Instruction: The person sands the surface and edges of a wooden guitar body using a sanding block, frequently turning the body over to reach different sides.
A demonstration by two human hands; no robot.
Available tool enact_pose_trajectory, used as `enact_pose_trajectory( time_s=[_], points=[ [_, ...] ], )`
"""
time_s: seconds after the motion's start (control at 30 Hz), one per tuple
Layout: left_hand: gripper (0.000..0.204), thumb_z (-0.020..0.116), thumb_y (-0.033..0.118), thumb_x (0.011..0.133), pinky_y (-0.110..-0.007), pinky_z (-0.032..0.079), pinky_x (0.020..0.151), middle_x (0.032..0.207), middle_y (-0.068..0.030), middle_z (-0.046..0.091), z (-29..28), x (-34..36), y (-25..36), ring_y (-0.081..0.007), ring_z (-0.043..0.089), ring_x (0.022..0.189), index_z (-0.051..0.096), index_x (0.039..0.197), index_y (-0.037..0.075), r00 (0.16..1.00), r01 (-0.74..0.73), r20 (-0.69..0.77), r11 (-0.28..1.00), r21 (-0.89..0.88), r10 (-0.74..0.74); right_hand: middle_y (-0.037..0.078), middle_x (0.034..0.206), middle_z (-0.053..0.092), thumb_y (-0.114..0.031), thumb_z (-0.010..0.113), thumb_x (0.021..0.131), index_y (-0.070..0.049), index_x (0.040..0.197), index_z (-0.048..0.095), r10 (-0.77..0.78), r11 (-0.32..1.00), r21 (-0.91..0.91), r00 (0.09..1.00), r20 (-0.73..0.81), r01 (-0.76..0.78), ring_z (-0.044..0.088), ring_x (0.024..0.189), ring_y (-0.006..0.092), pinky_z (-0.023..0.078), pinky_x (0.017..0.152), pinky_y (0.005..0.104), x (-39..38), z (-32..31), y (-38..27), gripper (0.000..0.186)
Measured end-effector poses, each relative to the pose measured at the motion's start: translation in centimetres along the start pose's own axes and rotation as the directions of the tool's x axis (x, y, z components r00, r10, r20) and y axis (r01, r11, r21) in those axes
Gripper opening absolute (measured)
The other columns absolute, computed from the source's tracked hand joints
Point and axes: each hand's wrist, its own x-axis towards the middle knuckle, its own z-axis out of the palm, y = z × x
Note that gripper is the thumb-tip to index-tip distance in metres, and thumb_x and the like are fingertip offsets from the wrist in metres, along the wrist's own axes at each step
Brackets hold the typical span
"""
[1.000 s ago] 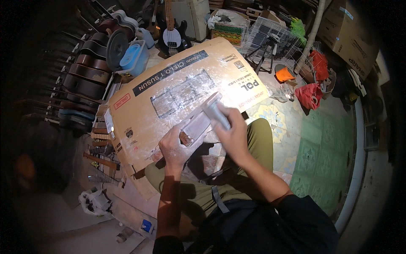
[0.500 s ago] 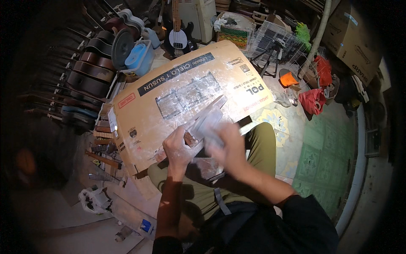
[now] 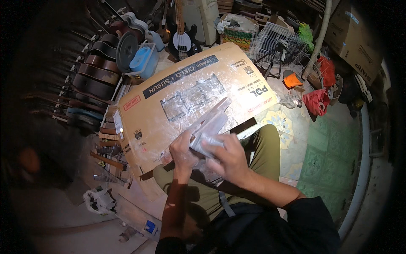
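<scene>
My left hand (image 3: 182, 151) is closed around the near end of a long, pale, dust-covered piece (image 3: 215, 112), which looks like wood. Its narrow far end points up and to the right, above the cardboard. My right hand (image 3: 232, 158) presses against the same piece, fingers curled over a greyish pad or folded sheet (image 3: 208, 146). Motion blurs these fingers, and the exact kind of pad cannot be made out. Beneath both hands lies a flattened cardboard sheet (image 3: 154, 129), streaked with white dust and reaching to my lap.
Several guitar bodies (image 3: 95, 72) hang along the left wall. A bass guitar (image 3: 182, 40) stands at the back, near a clear tub (image 3: 146, 61) with a blue container inside. To the right are a wire cage (image 3: 275, 42), an orange spool (image 3: 292, 79) and a red bag (image 3: 316, 101).
My right hand has shifted slightly along the piece toward me and is less blurred. The brown patch beside my left hand no longer shows. The whole view has shifted a little.
</scene>
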Motion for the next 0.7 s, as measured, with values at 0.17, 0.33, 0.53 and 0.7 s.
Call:
enact_pose_trajectory(
  time_s=[0.17, 0.33, 0.53, 0.7],
  points=[
    [0.051, 0.092, 0.027, 0.067, -0.037, 0.055, 0.066, 0.082, -0.0147, 0.069, -0.5, -0.1, 0.2, -0.0298, 0.071, 0.072, 0.067, 0.105, 0.006, 0.994, 0.089, 0.062, 0.995, 0.041, -0.091, 0.018, 0.11, 0.066, -0.013, 0.074, 0.075, -0.002, 0.119, 0.067, 0.326, 0.945, 0.045, 0.924, -0.199, -0.324, 0.062, 0.101, 0.0375, 0.048, 0.093, 0.0462, 1.5, 0.9, 3.0, 0.046],
    [0.051, 0.093, 0.024, 0.064, -0.036, 0.055, 0.064, 0.077, -0.0133, 0.069, -0.1, 0.4, 0.5, -0.0281, 0.07, 0.068, 0.068, 0.105, 0.007, 0.998, 0.057, 0.027, 0.998, 0.0, -0.057, 0.017, 0.112, 0.066, -0.011, 0.076, 0.073, -0.005, 0.119, 0.07, 0.504, 0.852, 0.242, 0.851, -0.145, -0.464, 0.062, 0.103, 0.0353, 0.051, 0.089, 0.043, 1.7, 0.4, 4.3, 0.046],
    [0.054, 0.095, 0.028, 0.063, -0.035, 0.056, 0.068, 0.085, -0.0135, 0.072, 0.1, 0.5, 0.7, -0.0283, 0.072, 0.074, 0.069, 0.106, 0.006, 1.0, 0.011, 0.003, 1.0, -0.009, -0.011, 0.019, 0.104, 0.066, -0.014, 0.077, 0.075, 0.0, 0.119, 0.068, 0.26, 0.965, -0.004, 0.962, -0.081, -0.261, 0.063, 0.099, 0.036, 0.05, 0.094, 0.0412, 0.5, 0.0, 4.0, 0.047],
    [0.054, 0.094, 0.028, 0.063, -0.036, 0.055, 0.064, 0.083, -0.0126, 0.071, -0.1, -0.4, 0.1, -0.028, 0.07, 0.069, 0.069, 0.106, 0.007, 0.994, 0.087, 0.058, 0.994, 0.058, -0.091, 0.019, 0.108, 0.067, -0.007, 0.076, 0.077, 0.002, 0.123, 0.066, 0.079, 0.995, -0.048, 0.993, -0.088, -0.084, 0.064, 0.102, 0.0331, 0.051, 0.092, 0.0401, -0.5, 0.4, 2.5, 0.048]
  ],
)
